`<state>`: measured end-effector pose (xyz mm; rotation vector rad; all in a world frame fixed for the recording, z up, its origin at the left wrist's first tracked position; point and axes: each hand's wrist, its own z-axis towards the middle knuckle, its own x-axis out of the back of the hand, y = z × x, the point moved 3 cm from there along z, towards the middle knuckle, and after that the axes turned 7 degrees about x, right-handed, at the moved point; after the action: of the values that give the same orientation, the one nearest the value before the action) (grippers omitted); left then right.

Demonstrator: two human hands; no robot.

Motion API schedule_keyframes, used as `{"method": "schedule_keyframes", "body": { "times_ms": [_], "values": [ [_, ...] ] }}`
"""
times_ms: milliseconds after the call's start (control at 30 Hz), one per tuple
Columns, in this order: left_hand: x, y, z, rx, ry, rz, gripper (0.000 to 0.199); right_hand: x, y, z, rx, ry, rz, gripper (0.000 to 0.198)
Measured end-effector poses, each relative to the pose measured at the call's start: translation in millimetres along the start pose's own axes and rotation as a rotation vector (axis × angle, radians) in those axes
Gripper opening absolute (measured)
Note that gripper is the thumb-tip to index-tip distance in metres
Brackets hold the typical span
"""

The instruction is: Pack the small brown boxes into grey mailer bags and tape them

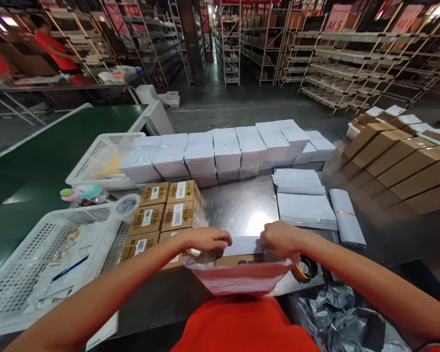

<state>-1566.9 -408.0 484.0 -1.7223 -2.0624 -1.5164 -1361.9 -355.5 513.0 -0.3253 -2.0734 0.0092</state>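
Note:
A white mailing bag (238, 278), tinged pink, is right in front of my body with its mouth open. Inside it a brown cardboard box (229, 260) shows in part, with a white sheet (242, 245) at its far side. My left hand (210, 239) is closed on the bag's left edge, fingers curled inward. On the opposite side my right hand (280, 238) grips the right edge. Both sets of fingertips are partly hidden. A roll of tape (308, 268) lies beside my right wrist.
Brown labelled boxes (146, 217) are stacked left, near white baskets (106, 208) and a green conveyor (22, 181). White stacks (227, 146) line the back. Flat mailing bags (306, 210) and a grey roll (346, 217) lie right; larger cartons (407, 156) stand beyond.

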Motion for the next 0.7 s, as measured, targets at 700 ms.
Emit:
{"method": "schedule_keyframes", "body": {
  "times_ms": [700],
  "values": [
    [-56,-90,-38,-0.166,0.324,-0.936,0.04,18,-37,61,-0.132,-0.096,0.49,0.054]
  ]
}}
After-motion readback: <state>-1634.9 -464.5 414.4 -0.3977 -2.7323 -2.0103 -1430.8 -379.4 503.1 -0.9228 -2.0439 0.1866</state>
